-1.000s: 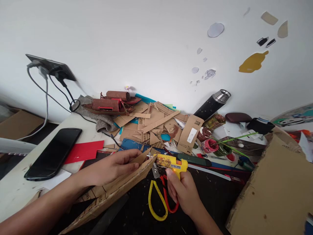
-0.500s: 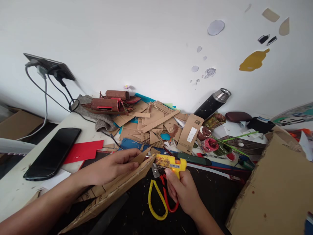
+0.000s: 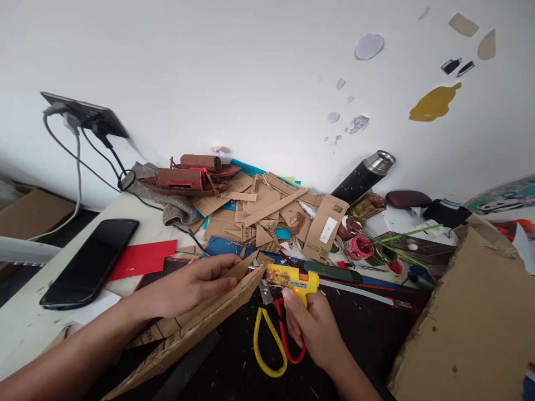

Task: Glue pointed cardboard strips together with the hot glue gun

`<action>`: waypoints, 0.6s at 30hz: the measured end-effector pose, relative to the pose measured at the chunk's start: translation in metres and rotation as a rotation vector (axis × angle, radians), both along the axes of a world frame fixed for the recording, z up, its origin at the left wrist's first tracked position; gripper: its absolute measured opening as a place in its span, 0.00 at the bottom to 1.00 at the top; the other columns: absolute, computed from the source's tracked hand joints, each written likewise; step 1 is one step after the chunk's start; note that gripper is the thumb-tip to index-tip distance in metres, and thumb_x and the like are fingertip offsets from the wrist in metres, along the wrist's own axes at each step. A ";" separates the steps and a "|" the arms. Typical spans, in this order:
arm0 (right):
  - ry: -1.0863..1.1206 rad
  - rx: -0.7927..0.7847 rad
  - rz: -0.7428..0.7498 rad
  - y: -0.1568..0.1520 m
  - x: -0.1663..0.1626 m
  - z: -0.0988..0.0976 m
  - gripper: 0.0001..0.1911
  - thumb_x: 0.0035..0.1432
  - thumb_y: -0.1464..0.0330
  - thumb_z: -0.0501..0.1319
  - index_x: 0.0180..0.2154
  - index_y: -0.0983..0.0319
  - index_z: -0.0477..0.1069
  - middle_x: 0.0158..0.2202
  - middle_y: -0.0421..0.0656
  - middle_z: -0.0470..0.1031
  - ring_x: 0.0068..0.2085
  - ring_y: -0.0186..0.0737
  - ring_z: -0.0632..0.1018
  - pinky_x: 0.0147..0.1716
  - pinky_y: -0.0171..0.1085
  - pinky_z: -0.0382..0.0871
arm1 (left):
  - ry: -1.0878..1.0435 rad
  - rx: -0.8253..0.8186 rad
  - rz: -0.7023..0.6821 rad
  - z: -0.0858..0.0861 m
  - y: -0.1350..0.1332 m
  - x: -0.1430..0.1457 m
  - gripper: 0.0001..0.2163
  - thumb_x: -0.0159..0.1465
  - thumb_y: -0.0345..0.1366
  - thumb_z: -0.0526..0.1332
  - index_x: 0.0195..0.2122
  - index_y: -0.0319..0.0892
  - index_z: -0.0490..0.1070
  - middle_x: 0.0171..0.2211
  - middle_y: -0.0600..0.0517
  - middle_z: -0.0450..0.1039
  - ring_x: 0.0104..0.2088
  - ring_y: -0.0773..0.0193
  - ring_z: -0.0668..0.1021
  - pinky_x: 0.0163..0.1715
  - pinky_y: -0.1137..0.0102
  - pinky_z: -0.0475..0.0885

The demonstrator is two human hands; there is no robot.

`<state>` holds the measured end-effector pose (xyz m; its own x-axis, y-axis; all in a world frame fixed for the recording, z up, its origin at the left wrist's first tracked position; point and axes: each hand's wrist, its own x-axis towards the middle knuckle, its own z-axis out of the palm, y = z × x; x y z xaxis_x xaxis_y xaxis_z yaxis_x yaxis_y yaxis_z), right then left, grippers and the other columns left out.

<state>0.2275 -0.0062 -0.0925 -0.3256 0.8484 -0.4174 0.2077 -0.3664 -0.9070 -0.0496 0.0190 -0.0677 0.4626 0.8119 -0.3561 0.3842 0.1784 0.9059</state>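
My left hand (image 3: 196, 287) is closed on a folded cardboard piece (image 3: 200, 333), its thumb and fingers pinching the upper edge near the tip. In my right hand (image 3: 311, 323) is a yellow glue gun (image 3: 286, 277), gripped by its handle. The gun points left, its nozzle end partly hidden behind the tip of the cardboard. A white glue stick (image 3: 355, 294) runs out from the back of the gun to the right. Beneath the gun lie scissors (image 3: 270, 340) with one yellow and one red handle, their blades mostly covered.
Cardboard scraps (image 3: 267, 206) are heaped by the wall beside brown model boats (image 3: 184, 181). On the left lie a black phone (image 3: 90, 262) and red paper (image 3: 144, 259). A black flask (image 3: 361, 178), paint jars (image 3: 360, 248) and a large cardboard piece (image 3: 472, 317) occupy the right.
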 end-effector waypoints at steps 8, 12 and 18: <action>-0.014 0.012 -0.021 -0.003 -0.001 0.001 0.37 0.66 0.40 0.57 0.16 0.58 0.57 0.12 0.35 0.57 0.15 0.29 0.60 0.17 0.32 0.52 | 0.041 -0.014 -0.031 0.002 0.000 -0.002 0.18 0.72 0.52 0.58 0.55 0.48 0.74 0.47 0.53 0.78 0.50 0.54 0.78 0.50 0.69 0.73; -0.011 0.019 -0.043 -0.004 -0.002 0.000 0.37 0.66 0.40 0.58 0.16 0.58 0.57 0.12 0.35 0.56 0.15 0.29 0.59 0.16 0.32 0.51 | 0.043 -0.019 -0.019 0.004 -0.001 0.000 0.19 0.72 0.52 0.58 0.57 0.48 0.74 0.50 0.53 0.79 0.50 0.54 0.79 0.50 0.68 0.73; -0.026 0.085 -0.070 -0.003 -0.004 -0.007 0.36 0.66 0.40 0.58 0.16 0.57 0.57 0.10 0.35 0.54 0.13 0.29 0.58 0.16 0.33 0.49 | 0.102 0.082 -0.013 0.006 -0.002 -0.001 0.20 0.72 0.53 0.58 0.57 0.49 0.77 0.53 0.51 0.81 0.53 0.49 0.80 0.52 0.65 0.74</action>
<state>0.2231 -0.0092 -0.0999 -0.2537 0.9014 -0.3508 0.2084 -0.3032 -0.9298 -0.0508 0.0171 -0.0613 0.4381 0.8345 -0.3342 0.4765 0.0997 0.8735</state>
